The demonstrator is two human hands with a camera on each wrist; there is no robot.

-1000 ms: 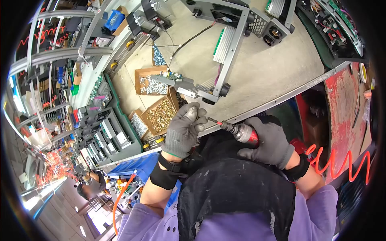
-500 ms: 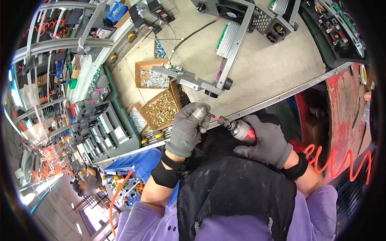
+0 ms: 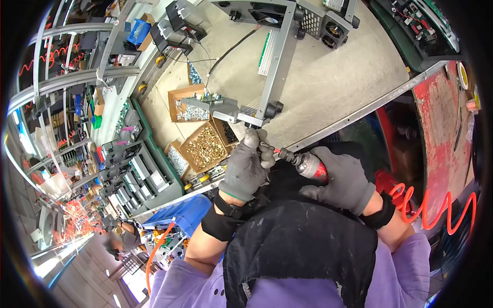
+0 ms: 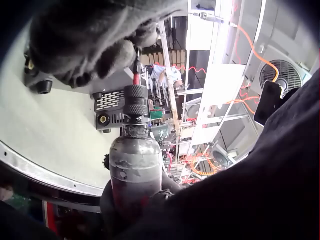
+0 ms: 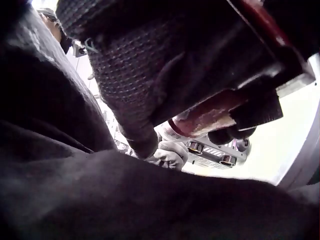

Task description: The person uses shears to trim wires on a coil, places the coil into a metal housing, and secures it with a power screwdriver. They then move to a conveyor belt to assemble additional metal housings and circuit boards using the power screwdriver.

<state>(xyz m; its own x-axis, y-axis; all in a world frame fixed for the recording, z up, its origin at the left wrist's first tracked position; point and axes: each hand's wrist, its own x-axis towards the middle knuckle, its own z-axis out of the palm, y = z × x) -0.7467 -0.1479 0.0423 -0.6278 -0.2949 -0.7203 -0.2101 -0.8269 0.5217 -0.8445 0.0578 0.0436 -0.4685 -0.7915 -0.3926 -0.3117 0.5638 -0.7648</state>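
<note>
**Keep the bit tip steady between your fingers**

Your right hand [image 3: 344,182] is wrapped fully round the red-and-silver body of the screwdriver [image 3: 308,167]. The tool sits just right of centre in the head view, below the metal table edge [image 3: 354,120], and points up and left. Your left hand [image 3: 245,167] meets it there, with gloved fingertips [image 4: 107,57] curled in and pinched round the tip of the bit [image 3: 272,150]. I cannot tell whether a screw sits under those fingers, because the glove hides the tip in every view.

The step appears to be seating something on the bit. To do it well:
- Hold the driver still and let the left fingers do the fine work.
- Keep your trigger finger relaxed while your fingertips are on the tip.
- Line the piece up straight along the bit's axis before you let go.
- The open box of brass screws [image 3: 204,147], left of centre, is near if you need another.

Compared with a second ago, your left hand has risen and closed in. The bit tip then showed bare beside your fingers, and now they cover it. Your knuckles now lie just under the black foot of the metal frame [image 3: 272,61], which has slid toward the upper left of the frame as your head turned. Your right hand keeps nearly the same place and the same grip.
</note>
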